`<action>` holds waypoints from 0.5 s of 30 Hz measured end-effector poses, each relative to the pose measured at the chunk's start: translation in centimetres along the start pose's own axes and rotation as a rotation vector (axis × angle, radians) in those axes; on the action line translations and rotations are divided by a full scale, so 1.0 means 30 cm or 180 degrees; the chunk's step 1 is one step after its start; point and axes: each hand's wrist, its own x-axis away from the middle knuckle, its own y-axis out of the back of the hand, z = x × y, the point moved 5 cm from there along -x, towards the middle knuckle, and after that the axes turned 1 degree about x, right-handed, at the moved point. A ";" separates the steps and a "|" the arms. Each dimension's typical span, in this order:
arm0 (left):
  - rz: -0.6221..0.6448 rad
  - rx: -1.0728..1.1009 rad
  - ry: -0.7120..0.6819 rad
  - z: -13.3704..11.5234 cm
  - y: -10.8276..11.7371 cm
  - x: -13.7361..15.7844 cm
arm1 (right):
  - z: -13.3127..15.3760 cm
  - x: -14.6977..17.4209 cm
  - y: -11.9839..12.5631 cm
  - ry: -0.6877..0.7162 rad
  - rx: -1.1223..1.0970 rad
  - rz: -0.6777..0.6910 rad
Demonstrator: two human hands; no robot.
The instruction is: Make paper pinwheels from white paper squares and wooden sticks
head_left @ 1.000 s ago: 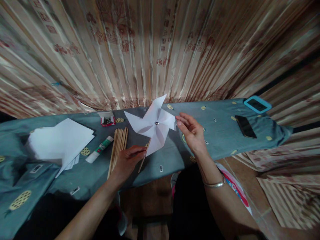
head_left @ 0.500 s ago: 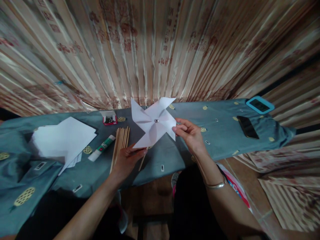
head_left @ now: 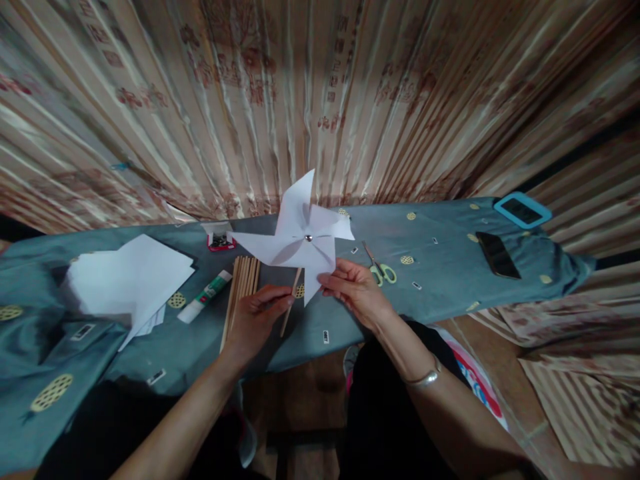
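Observation:
A white paper pinwheel [head_left: 295, 247] with a shiny round pin head [head_left: 309, 238] at its centre is held up over the table. My left hand [head_left: 256, 323] is closed around its thin wooden stick [head_left: 286, 320], just below the paper. With thumb and fingers, my right hand [head_left: 359, 290] pinches the edge of the lower blade. Left of the pinwheel lies a bundle of wooden sticks [head_left: 240, 287], partly covered by my left hand. Scissors [head_left: 384, 273] with pale green handles rest beyond my right hand.
A glue stick [head_left: 205, 297], a small open red box [head_left: 221, 240] of pins and a stack of white paper [head_left: 150, 270] lie on the left of the cloth-covered table [head_left: 435, 287]. A phone [head_left: 497, 255] and a blue-framed device [head_left: 523, 210] lie far right. A curtain [head_left: 300, 100] hangs behind.
The pinwheel's blades have turned and one now points up. My right hand has moved down and left to the lower blade, and the scissors have come into sight.

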 end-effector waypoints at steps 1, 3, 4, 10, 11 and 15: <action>0.0018 0.0002 -0.0034 0.003 -0.001 0.000 | -0.010 0.002 -0.013 -0.0051 -0.0042 0.0064; 0.0100 -0.0006 -0.0077 0.006 -0.005 0.001 | -0.022 0.006 -0.040 -0.0076 -0.0003 0.0246; 0.0147 -0.0018 -0.0080 0.007 -0.007 0.002 | -0.024 0.009 -0.050 -0.0065 0.0075 0.0353; 0.0001 -0.0085 -0.0060 -0.004 0.018 -0.003 | 0.015 0.021 0.030 0.0010 0.0927 0.0530; -0.0031 -0.0094 -0.0073 -0.007 0.022 -0.003 | 0.028 0.019 0.064 0.0043 0.1084 0.0448; -0.0016 -0.0187 -0.0086 -0.010 0.023 -0.003 | 0.098 0.013 0.201 0.0634 0.1621 -0.0454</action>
